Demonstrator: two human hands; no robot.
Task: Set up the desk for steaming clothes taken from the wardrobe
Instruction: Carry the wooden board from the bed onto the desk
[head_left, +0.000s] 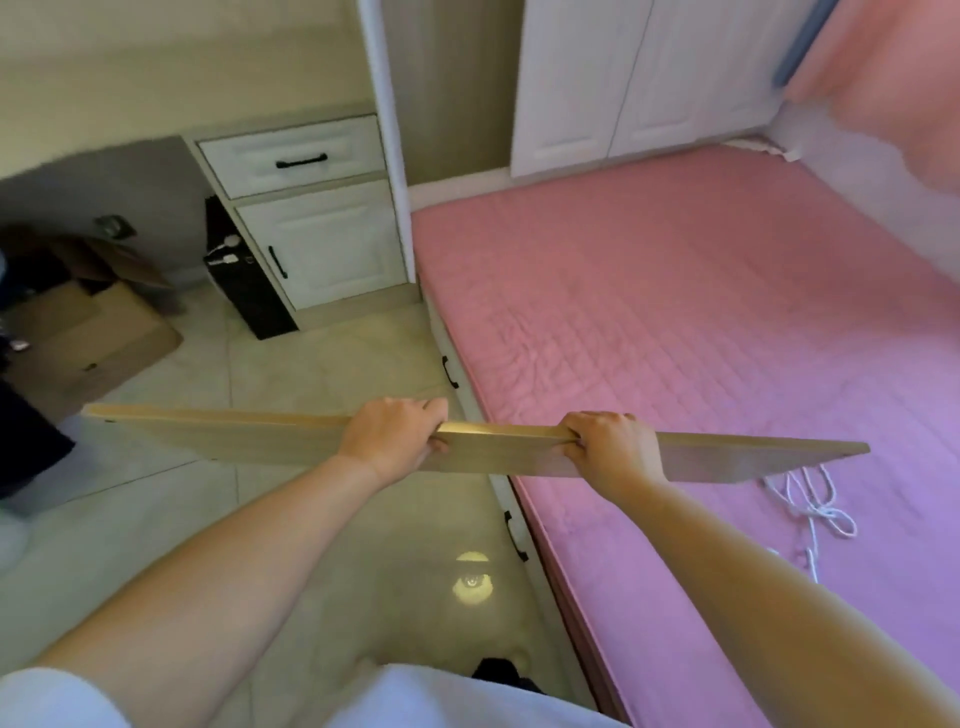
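You held a long, flat, pale wooden board (260, 441) out in front of you, carried on edge above the glossy beige tiled floor (332, 364) and reaching over the side of the pink quilted mattress (701, 312). Your left hand (395, 434) gripped its upper edge, fingers curled over the top, and your right hand (605, 441) clamped the same edge just beside it. The set-up looked to be at an early stage: the board was in the air, not yet laid on anything, and no garment or steamer was in sight. The white panelled wardrobe doors (639, 78) beyond the bed stood closed, so the clothes probably remained to be fetched.
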